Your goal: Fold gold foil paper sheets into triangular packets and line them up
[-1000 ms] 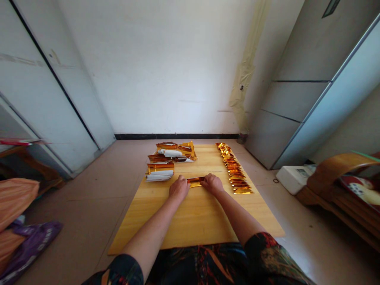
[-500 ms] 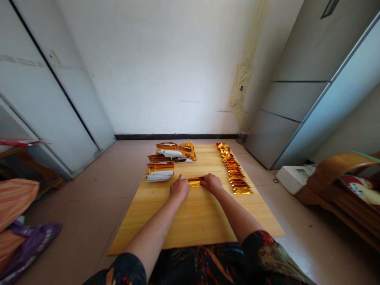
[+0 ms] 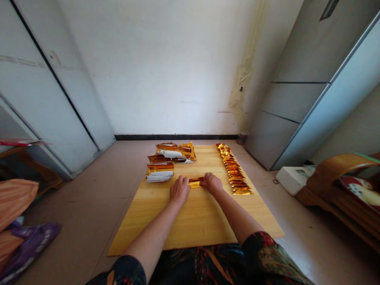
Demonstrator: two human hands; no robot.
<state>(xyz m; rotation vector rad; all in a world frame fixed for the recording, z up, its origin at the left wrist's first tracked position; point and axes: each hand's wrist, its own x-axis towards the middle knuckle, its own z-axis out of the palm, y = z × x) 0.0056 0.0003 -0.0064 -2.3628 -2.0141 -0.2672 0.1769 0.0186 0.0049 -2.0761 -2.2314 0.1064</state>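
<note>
Little shift since earlier: left hand (image 3: 179,189) and right hand (image 3: 212,183) closed on gold strip (image 3: 195,183), between foil stack (image 3: 160,169) and packet row (image 3: 236,172)

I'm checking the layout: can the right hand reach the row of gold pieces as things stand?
Probably yes: nothing visible blocks the right hand from the row of gold pieces beside it, though that hand holds the gold strip.

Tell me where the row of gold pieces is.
In the head view, the row of gold pieces runs along the right side of the wooden board, right of the right hand.
</note>
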